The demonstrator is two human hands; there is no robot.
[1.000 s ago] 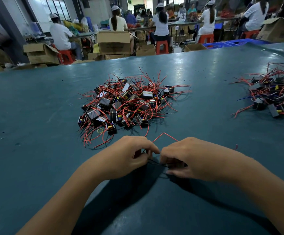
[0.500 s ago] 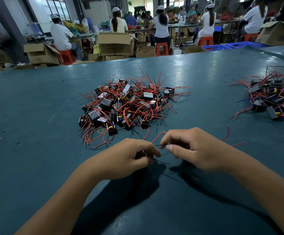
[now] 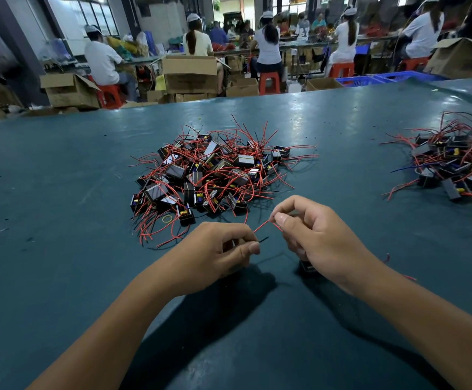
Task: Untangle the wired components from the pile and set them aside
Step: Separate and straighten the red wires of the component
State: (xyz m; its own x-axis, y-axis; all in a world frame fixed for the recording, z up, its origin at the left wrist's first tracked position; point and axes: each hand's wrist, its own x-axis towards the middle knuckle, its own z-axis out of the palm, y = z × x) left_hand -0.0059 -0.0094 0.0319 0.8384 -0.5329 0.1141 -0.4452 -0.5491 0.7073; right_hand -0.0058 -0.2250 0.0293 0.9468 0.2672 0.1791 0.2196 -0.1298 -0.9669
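Nearest, 2 bare forearms were recorded over the teal table. The left hand was curled, its thumb and forefinger pinching one end of a red wire, with a short black wire end protruding just beside the thumb. The right hand was held slightly higher, thumb and forefinger pinched on the other end of the same red wire, the remaining fingers curled under. A small black component was partly seen beneath the right hand; whether it was gripped could not be told. Just beyond the hands, the pile of black boxed components with tangled red leads was noted at table centre, a yellow rubber band lying at its near edge. A second heap was listed well apart at the right edge. Farthest, cardboard boxes and seated workers on red stools were observed.
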